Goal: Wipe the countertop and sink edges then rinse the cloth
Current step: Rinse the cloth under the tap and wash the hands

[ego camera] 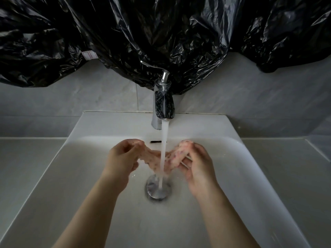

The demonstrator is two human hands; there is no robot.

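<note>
Left hand: the left hand (pixel 123 156) has its fingers curled and pinches the cloth's left end; the grip is closed on fabric, not slack.
Right hand: the right hand (pixel 198 165) is curled the same way and bunches the cloth's right end; blur hides exactly where each fingertip sits.
Cloth: the pink speckled cloth (pixel 174 156) is slung between the two hands and sags in the middle; it lies directly under the water, above the drain.
Handling: I judge it soft, limp and waterlogged; heavier than when dry, and slippery under the flow; not fragile; best taken by its two ends or gathered into a bunch for wringing; likely to drip once lifted.
Water: the stream (pixel 164 136) falls from the chrome tap (pixel 163 104), passes through the cloth's sag and lands on the drain stopper (pixel 157 191).
Stage: the rinse looks under way; whether the wiping is finished cannot be told from here.
Edges: the back wall of the white sink (pixel 107 126), with its overflow slot (pixel 156 141), is just behind the hands; the spout hangs above and between them, so a straight lift risks a knock.
Open room: the basin is wide to both sides and toward the person; the countertop (pixel 26 158) flanks the sink left and right; black plastic sheeting (pixel 161 33) drapes the wall behind the tap, well apart from the hands.
</note>
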